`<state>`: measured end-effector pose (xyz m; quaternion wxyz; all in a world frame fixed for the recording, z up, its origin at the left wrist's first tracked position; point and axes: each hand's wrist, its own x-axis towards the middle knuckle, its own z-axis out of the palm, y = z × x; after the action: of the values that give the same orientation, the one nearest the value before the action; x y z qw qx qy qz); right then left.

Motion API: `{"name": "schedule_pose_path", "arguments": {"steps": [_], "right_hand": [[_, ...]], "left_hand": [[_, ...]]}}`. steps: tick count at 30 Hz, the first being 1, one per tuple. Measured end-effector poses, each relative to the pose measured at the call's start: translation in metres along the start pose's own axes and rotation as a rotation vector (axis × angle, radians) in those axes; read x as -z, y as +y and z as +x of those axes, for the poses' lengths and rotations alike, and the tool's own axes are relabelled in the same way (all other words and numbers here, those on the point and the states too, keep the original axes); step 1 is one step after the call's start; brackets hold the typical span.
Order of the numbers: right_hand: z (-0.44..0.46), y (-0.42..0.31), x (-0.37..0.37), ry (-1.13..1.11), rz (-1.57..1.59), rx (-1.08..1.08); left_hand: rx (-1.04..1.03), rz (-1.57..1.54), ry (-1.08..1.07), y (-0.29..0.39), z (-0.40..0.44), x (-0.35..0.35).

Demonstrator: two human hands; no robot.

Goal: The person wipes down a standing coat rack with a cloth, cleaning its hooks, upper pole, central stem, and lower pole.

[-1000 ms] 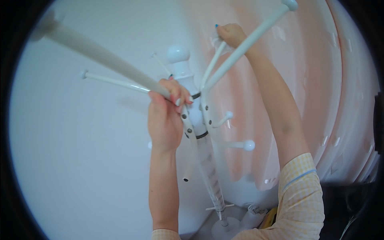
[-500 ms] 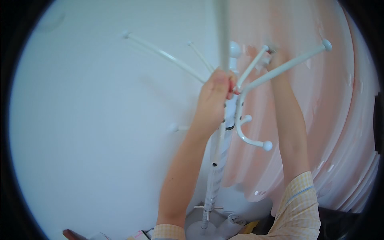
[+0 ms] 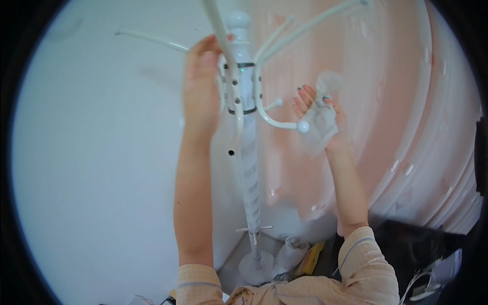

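Observation:
A white metal coat rack with a round knob on top stands upright in the middle of the view. Its curved hooks spread out to both sides, some ending in white balls. My left hand is at the upper hooks, left of the post, its fingers curled behind the front hook arm and partly hidden and smeared. To the right of the rack, my right hand is palm up, with a crumpled white wipe held under the thumb and its other fingers partly spread.
A pink curtain hangs at the right, close behind my right hand. The rack's round base stands on the floor beside a white roll and a yellow object. Dark furniture is at lower right.
My right hand has come down from a far hook and turned up, showing the wipe. My left hand has shifted left along the hooks. The view has also moved, showing more of the base.

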<state>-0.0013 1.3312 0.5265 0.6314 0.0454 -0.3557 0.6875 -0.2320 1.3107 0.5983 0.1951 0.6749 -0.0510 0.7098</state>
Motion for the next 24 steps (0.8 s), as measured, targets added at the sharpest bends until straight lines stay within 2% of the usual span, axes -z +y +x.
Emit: {"name": "schedule_pose_path", "arguments": {"steps": [4, 6, 8, 12, 14, 16, 17, 20, 21, 22, 23, 24], "right_hand": [[-0.03, 0.029, 0.006, -0.073, 0.051, 0.013], [-0.049, 0.038, 0.012, -0.064, 0.064, 0.024], [-0.064, 0.043, 0.02, -0.063, 0.064, 0.022], [-0.09, 0.056, 0.02, -0.095, 0.095, -0.008], [-0.097, 0.067, 0.016, -0.092, 0.074, -0.031], [-0.099, 0.079, 0.017, -0.04, -0.201, 0.02], [-0.101, 0.085, 0.022, -0.048, -0.2, 0.009], [-0.101, 0.091, 0.019, 0.097, -0.283, -0.153], [-0.102, 0.088, 0.013, 0.227, -0.541, -0.179], [-0.101, 0.089, 0.006, 0.353, -0.799, -0.202], [-0.096, 0.092, 0.011, 0.338, -0.801, -0.217], [-0.09, 0.097, 0.021, 0.297, -0.748, -0.029]], "left_hand": [[0.051, -0.171, 0.286, 0.028, -0.045, 0.007], [-0.009, -0.284, 0.399, 0.03, -0.118, 0.019], [0.097, -0.094, 0.422, 0.032, -0.16, -0.005], [0.66, 0.16, 0.19, 0.008, -0.204, -0.043], [0.73, 0.061, 0.094, -0.001, -0.2, -0.055], [0.744, 0.087, 0.064, -0.008, -0.198, -0.067], [0.76, 0.11, 0.028, -0.01, -0.198, -0.068], [0.823, 0.063, -0.021, -0.021, -0.206, -0.053], [0.818, 0.07, -0.004, -0.022, -0.208, -0.047], [0.925, 0.015, 0.013, -0.02, -0.208, -0.038], [1.029, -0.04, 0.032, -0.016, -0.208, -0.027], [1.023, -0.03, 0.054, -0.01, -0.207, -0.017]]}}
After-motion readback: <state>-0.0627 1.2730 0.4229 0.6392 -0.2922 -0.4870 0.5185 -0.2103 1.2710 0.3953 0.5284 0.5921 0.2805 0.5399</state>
